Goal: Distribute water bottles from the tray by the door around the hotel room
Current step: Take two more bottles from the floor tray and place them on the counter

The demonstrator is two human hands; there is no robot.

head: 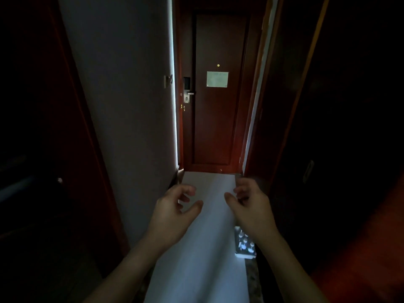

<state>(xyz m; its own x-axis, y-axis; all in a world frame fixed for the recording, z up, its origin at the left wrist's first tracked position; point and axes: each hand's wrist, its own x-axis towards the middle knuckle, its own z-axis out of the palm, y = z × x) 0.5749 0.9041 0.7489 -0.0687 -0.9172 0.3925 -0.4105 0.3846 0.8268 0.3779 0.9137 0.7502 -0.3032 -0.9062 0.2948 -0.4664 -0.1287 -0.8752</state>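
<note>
A white tray (238, 255) lies on the pale hallway floor against the right wall, partly hidden behind my right forearm. Several water bottles (244, 242) stand in it, seen from above as pale caps. My left hand (172, 206) is held out in front of me, fingers curled and apart, holding nothing. My right hand (251, 202) is stretched out beside it, also with fingers apart and nothing in it. Both hands hover over the floor, beyond the tray and apart from it.
A dark red room door (215, 90) with a lever handle (189, 94) and a paper notice (217, 79) closes the narrow hallway ahead. A white wall (122, 106) runs on the left, dark wooden panels on the right. The light is dim.
</note>
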